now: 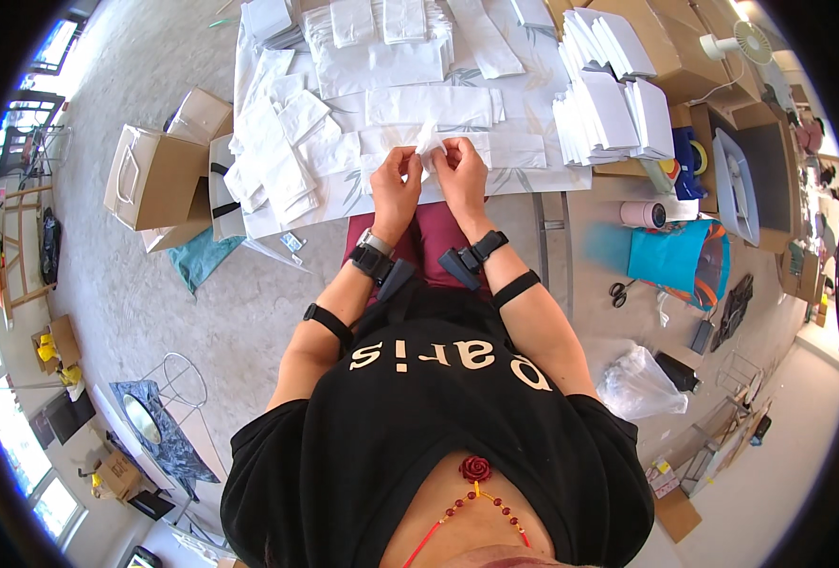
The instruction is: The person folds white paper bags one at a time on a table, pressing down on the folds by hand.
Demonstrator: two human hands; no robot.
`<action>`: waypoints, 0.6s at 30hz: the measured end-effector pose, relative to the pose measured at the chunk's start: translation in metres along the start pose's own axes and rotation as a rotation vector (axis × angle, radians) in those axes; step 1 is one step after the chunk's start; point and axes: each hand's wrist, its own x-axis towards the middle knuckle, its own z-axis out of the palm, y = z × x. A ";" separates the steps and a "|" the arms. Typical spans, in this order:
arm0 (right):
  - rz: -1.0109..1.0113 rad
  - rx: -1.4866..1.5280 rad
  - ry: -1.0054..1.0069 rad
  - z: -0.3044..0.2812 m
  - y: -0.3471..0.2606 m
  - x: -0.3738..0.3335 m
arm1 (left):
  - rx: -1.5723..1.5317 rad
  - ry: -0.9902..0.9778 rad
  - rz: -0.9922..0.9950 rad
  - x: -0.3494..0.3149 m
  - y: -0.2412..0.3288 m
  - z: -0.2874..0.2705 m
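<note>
Just over the near edge of the table, my left hand [395, 192] and my right hand [461, 177] come close together. Both sets of fingertips are pinched on a crumpled, thin white bag-like piece [428, 138]; its exact kind is unclear. Beneath it, a long flat white strip [517, 150] lies across the table, and a similar folded strip [429, 107] is just beyond. Loose overlapping white folded pieces [282, 156] spread to the left of my hands. Farther back sits a broad pile of flat white pieces [382, 62].
Stacks of white folded packets [609, 114] stand at the table's right edge, beside cardboard boxes and a small fan [749, 43]. An open cardboard box [154, 180] is left of the table. On the floor at right are a blue bag [675, 260], scissors [619, 294] and a clear plastic bag [642, 383].
</note>
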 end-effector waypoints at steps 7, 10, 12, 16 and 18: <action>0.041 -0.056 0.016 -0.002 -0.011 0.000 | 0.053 -0.021 0.044 -0.001 -0.001 0.001; 0.033 -0.147 0.024 -0.002 -0.004 0.004 | 0.087 -0.032 0.023 -0.002 0.001 0.002; 0.070 -0.105 -0.001 -0.002 0.001 0.005 | 0.091 -0.028 0.021 -0.002 -0.001 0.002; 0.056 0.053 -0.108 -0.006 -0.004 0.000 | 0.076 -0.030 0.001 -0.001 0.000 0.001; 0.009 0.042 -0.132 -0.006 -0.005 -0.002 | 0.050 -0.018 0.023 0.000 -0.001 0.002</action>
